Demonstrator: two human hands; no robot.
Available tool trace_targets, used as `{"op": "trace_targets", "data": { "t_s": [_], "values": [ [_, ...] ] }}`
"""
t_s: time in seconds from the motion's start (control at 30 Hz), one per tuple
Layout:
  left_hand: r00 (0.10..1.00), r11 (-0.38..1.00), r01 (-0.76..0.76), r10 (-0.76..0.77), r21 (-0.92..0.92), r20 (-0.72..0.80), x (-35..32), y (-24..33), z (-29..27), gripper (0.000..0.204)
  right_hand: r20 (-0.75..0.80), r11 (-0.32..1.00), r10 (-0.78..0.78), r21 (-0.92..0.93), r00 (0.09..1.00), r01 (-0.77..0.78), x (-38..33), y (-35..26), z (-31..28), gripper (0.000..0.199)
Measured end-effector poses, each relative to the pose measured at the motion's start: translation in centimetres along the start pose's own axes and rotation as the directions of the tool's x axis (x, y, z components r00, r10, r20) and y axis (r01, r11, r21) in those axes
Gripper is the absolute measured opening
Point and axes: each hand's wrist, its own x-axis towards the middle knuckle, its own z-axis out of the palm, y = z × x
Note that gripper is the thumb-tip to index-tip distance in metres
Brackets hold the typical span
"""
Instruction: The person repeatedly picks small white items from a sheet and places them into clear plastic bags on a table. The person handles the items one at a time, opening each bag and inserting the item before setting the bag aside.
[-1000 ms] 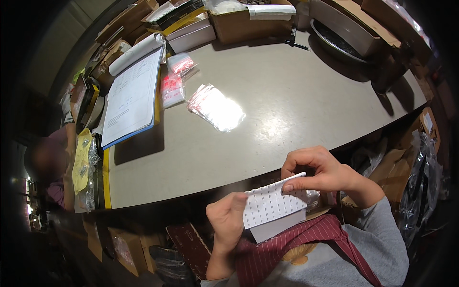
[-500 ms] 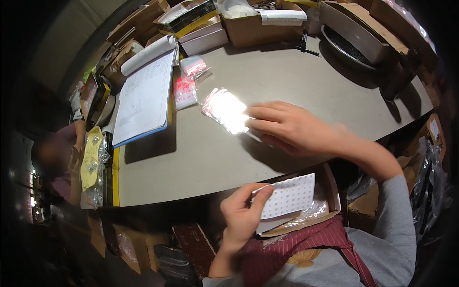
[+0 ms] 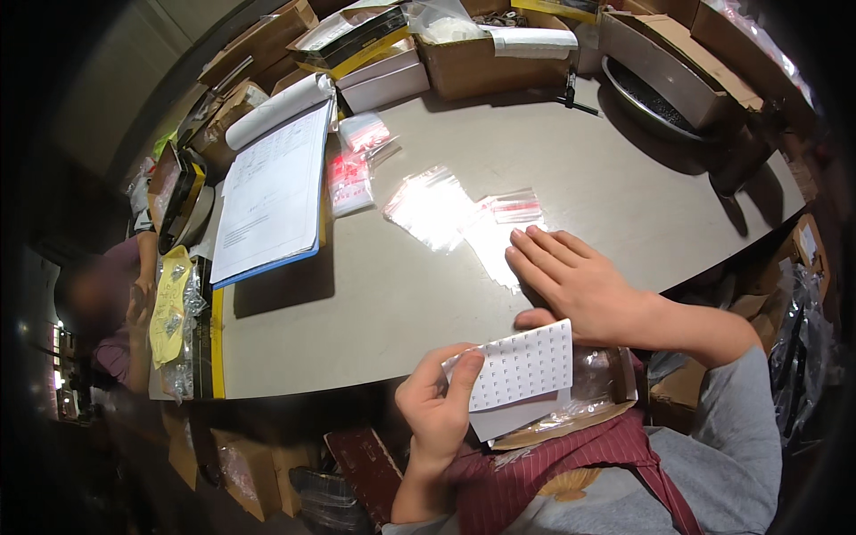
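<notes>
My left hand [image 3: 435,406] pinches a white sheet of small printed labels [image 3: 526,361] between thumb and fingers, above the table's near edge. Beneath that sheet a second plain white sheet [image 3: 511,416] shows. My right hand [image 3: 584,290] lies flat, fingers stretched out, over the near right part of a fan of small clear zip bags [image 3: 492,241] with red stripes at their tops. Just left of it, a second fan of clear zip bags [image 3: 430,209] glares under the light. In my lap, an open cardboard box [image 3: 624,379] contains clear plastic.
A clipboard with papers [image 3: 272,187] leans at the left, beside red-printed bags [image 3: 352,183]. Cardboard boxes [image 3: 495,67] line the far edge, with a black pen [image 3: 580,105] before them. A round pan [image 3: 655,102] stands far right. Another person [image 3: 120,312] sits at the left.
My right hand has moved right and nearer from the bright bag pile; a second fan of bags now shows beside it under my fingers. The label sheet has shifted slightly left.
</notes>
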Motion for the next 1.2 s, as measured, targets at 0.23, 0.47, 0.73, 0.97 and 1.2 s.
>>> {"op": "trace_targets", "data": {
  "t_s": [0.23,0.47,0.73,0.97,1.2],
  "values": [
    [0.993,0.987,-0.112,0.114,0.113,-0.008,0.7,-0.7,1.0,0.013,-0.013,0.829,0.136,0.549,0.991,-0.107,-2.3,2.4,-3.3,0.053],
    [0.968,0.899,-0.244,0.248,0.364,0.035,0.2,0.2,1.8,0.008,-0.082,0.887,-0.1,0.443,0.992,0.126,-1.5,-1.2,-4.0,0.049],
    [0.975,0.93,-0.2,0.22,0.31,-0.029,0.7,0.1,1.9,0.011,-0.219,0.978,-0.198,0.024,0.955,0.208,-2.0,-2.4,-2.7,0.046],
    [0.993,0.949,-0.089,0.107,0.301,-0.042,3.2,0.0,1.9,0.015,-0.048,0.833,0.154,0.543,0.987,-0.103,1.1,2.7,-4.6,0.02],
    [0.998,0.961,-0.055,0.059,0.272,-0.006,3.5,0.5,1.7,0.014,0.223,0.923,0.205,0.28,0.953,-0.264,4.6,6.0,-3.0,0.026]
  ]
}}
